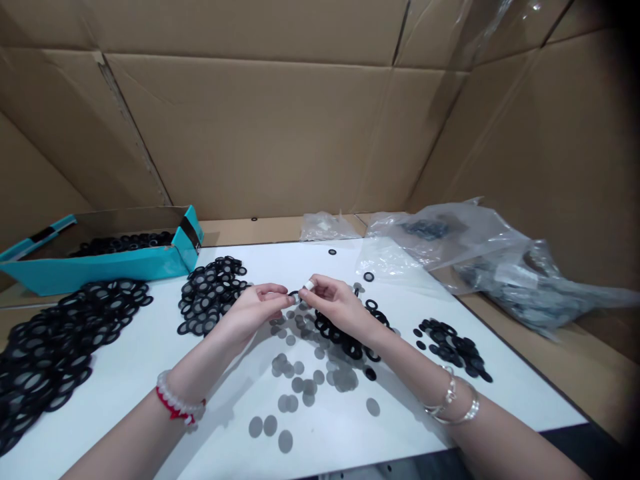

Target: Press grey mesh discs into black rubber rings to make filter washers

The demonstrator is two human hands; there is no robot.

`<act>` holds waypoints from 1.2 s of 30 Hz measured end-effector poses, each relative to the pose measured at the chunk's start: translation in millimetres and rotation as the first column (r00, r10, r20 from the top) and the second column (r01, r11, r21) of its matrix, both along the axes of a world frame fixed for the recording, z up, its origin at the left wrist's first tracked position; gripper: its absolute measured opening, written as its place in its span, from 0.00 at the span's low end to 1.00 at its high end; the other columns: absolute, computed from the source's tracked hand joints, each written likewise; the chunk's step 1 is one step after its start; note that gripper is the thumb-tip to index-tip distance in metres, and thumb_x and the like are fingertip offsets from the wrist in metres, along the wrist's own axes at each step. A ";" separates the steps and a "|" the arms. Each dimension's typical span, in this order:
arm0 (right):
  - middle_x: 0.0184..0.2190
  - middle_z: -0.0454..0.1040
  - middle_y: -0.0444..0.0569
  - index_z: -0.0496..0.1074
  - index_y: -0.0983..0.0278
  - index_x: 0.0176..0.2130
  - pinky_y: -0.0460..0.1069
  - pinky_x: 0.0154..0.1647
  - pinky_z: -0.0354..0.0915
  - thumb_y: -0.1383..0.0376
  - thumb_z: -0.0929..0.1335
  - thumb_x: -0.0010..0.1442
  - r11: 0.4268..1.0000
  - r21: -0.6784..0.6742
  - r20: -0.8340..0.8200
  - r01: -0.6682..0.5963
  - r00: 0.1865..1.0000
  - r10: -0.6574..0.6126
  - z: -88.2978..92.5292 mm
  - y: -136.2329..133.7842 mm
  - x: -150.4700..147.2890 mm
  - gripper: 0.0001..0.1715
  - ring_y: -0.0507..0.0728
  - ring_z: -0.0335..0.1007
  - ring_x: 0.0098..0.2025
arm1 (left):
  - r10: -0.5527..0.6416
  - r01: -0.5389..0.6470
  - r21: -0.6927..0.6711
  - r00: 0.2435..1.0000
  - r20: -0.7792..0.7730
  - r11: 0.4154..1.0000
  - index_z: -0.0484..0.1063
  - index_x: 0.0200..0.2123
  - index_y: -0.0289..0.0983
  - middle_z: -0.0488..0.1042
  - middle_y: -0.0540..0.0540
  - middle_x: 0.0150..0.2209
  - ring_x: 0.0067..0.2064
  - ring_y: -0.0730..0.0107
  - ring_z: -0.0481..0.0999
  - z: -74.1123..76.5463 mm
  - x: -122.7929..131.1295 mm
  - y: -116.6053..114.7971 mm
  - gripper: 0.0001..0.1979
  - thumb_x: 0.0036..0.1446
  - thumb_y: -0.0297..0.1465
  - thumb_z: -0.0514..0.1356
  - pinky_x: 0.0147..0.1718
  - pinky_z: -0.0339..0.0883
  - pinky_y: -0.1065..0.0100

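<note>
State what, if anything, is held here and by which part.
A small black ring, by its rim. The left grip pinches its left side; the right grip meets its right side, but whether it pinches too is unclear.

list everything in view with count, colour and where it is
table: one, white, centre
cardboard panels: several, brown, back, sides
box: one, turquoise, back left, black rings inside
rimmed discs: many, black and grey, two left piles
loose discs: many, grey, centre front
loose rings: many, black, mostly centre
dark pieces: many, black, right
bags: several, clear, back, right
held ring: one, black, between fingertips
bracelets: several, white, red, silver, wrists
left hand: one, centre
right hand: one, centre
</note>
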State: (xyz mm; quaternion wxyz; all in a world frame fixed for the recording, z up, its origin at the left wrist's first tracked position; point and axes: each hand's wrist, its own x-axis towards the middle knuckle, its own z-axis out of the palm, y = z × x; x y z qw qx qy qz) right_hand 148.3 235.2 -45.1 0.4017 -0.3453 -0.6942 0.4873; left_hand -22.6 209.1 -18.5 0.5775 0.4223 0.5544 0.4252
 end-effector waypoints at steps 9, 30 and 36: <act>0.29 0.65 0.43 0.63 0.63 0.31 0.46 0.30 0.55 0.54 0.67 0.58 0.984 -0.097 -0.032 -0.149 0.989 0.147 2.6 -2.3 1.3 0.16 0.50 0.60 0.30 | -0.009 0.003 0.040 0.986 0.166 0.999 0.71 0.36 0.35 0.70 0.52 0.24 0.26 0.77 0.67 -11.3 -3.2 2.1 0.16 0.42 0.31 0.68 0.31 0.62 0.72; 0.26 0.60 0.41 0.60 0.63 0.29 0.47 0.29 0.53 0.54 0.62 0.63 0.993 0.039 0.187 -0.112 0.977 0.103 3.9 -0.4 5.8 0.17 0.50 0.55 0.28 | -0.067 0.083 0.131 0.990 -0.125 0.988 0.70 0.38 0.35 0.74 0.47 0.30 0.30 0.71 0.71 -7.6 -3.6 -0.1 0.17 0.44 0.35 0.66 0.28 0.61 0.71; 0.24 0.55 0.40 0.60 0.63 0.28 0.46 0.27 0.51 0.52 0.60 0.64 0.991 0.050 0.197 -0.124 0.974 0.112 3.9 0.6 8.0 0.20 0.50 0.51 0.27 | -0.159 0.160 0.076 0.987 -0.016 0.984 0.68 0.41 0.35 0.74 0.47 0.32 0.30 0.72 0.71 -8.9 -4.8 0.2 0.21 0.43 0.35 0.67 0.32 0.62 0.68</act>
